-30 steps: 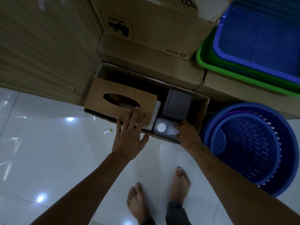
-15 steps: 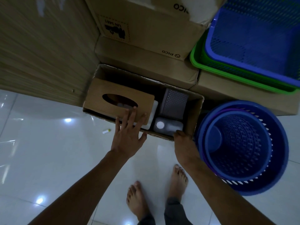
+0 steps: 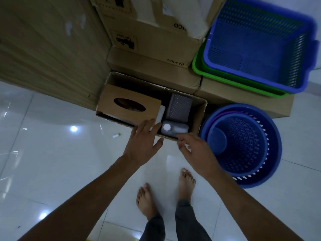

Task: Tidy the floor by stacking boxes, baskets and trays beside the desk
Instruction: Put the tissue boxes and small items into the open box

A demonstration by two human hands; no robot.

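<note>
Both hands reach the open box's near rim, seemingly touching.

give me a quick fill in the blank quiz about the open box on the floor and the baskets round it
1. The wooden tissue holder lies inside the open ____ box.
2. The blue rectangular basket sits nested in a ____ one.
3. The round blue basket stands on the floor to the ____ of the open box.
4. The bottle in the box has a ____ cap.

Missing words: cardboard; green; right; white
</note>
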